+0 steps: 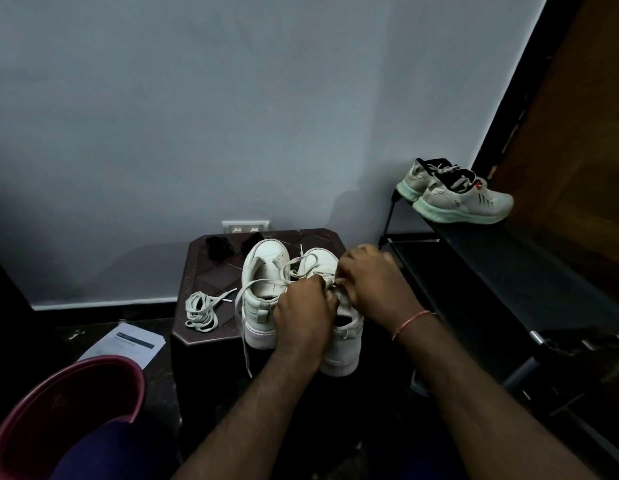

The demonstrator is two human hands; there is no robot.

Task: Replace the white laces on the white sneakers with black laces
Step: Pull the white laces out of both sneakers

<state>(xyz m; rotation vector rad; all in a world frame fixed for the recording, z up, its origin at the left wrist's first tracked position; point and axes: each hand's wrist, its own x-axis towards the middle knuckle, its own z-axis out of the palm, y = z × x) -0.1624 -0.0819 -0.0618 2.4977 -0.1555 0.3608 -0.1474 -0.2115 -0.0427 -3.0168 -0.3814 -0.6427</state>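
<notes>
We record a pair of white leather sneakers point(265, 289), heels toward us, on a small dark brown patterned desk point(197, 268). Both hands meet over the right sneaker point(342, 351).

- Left hand point(306, 306): fingers curled round that shoe's upper at the tongue, gripping it.
- Right hand point(374, 277): fingers point(349, 292) curled down, pinching the white flat lace point(303, 259) at the eyelets; red thread band point(410, 322) on the wrist.
- The lace loops out beyond the fingers, crosses the other shoe and hangs over the desk edge.
- Left of the fingers, apart: a coiled loose white lace point(200, 311).
- Beyond the fingers, at the far edge: two bundles of black laces point(218, 248).
- Right of the fingers: a black metal shoe rack point(491, 258) bearing pale running shoes with mint soles point(464, 202).
- Near left, on the floor: a white printed sheet point(128, 341) and a maroon plastic bucket point(59, 420).
</notes>
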